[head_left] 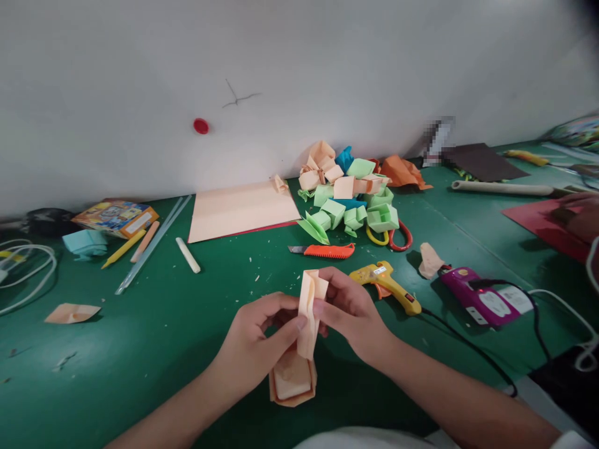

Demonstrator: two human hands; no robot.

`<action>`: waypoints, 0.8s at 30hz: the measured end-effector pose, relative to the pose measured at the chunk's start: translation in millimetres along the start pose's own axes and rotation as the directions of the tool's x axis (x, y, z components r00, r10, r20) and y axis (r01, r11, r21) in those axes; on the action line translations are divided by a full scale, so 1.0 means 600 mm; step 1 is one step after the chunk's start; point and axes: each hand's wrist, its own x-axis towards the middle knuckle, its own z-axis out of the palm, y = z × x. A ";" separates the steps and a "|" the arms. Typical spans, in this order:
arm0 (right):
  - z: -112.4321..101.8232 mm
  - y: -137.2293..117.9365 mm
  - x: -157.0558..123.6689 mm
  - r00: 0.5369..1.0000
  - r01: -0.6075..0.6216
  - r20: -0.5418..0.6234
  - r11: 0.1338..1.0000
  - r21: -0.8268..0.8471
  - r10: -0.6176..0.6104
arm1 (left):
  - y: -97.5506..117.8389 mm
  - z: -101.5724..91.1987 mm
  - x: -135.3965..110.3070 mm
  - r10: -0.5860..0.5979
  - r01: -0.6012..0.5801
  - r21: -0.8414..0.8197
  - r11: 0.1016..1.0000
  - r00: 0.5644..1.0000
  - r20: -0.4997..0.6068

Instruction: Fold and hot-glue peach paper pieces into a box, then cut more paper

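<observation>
Between both hands stands a folded strip of peach paper [307, 315], held upright with creases running along its length. My left hand [266, 340] pinches its lower left side with the thumb in front. On the upper right side, my right hand [349, 312] grips the same paper between thumb and fingers. Just below it, a small open peach paper box [293, 381] lies on the green table, partly covered by the strip and my left hand. An orange utility knife [329, 251] with its blade out lies beyond my hands. To the right rests a yellow glue gun [388, 284].
Folded green paper pieces [334, 212] are heaped by the wall, beside red-and-yellow scissors [395, 237]. A peach sheet [241, 209] lies behind. Clear glue sticks [152, 246] are at left. A purple power strip [486, 296] with cords sits right, near another person's hand [583, 215].
</observation>
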 end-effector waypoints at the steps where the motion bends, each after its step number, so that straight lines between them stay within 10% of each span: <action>1: -0.002 -0.002 -0.001 0.999 0.012 0.034 1.000 0.017 -0.012 | -0.001 0.000 0.000 0.000 0.000 0.004 1.000 1.000 -0.013; 24: -0.001 -0.012 -0.004 0.902 0.429 0.174 0.776 -0.462 -0.395 | 0.010 0.002 -0.008 0.268 -0.247 0.382 0.891 0.963 -0.003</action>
